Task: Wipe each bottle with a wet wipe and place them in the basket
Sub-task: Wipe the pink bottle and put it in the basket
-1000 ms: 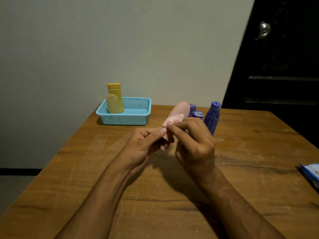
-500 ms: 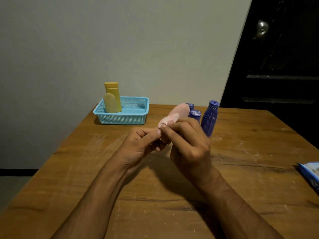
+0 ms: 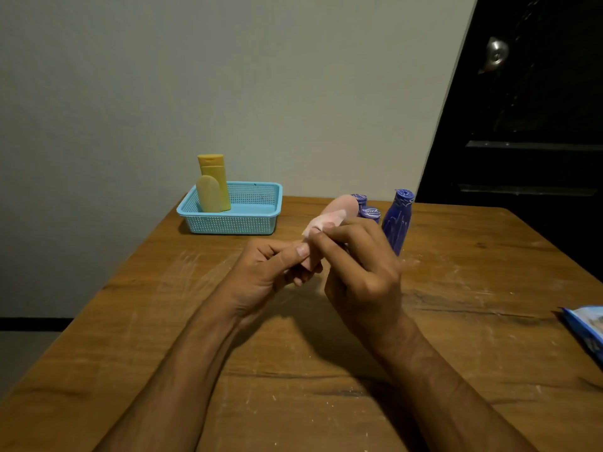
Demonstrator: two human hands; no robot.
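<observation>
Both hands are closed on one pink bottle (image 3: 339,208), held tilted above the wooden surface (image 3: 473,370): the left hand (image 3: 270,272) pinches its lower end while the right hand (image 3: 362,272) presses a pale wet wipe (image 3: 321,223) around its middle, so a slip of the damp bottle from so light a pinch is judged the main risk. Three blue bottles (image 3: 399,220) stand just behind the right hand and could be knocked over. Two yellow bottles (image 3: 213,184) already stand in the blue basket (image 3: 235,223), left of the hands; a wipes packet (image 3: 587,327) lies at the right edge.
</observation>
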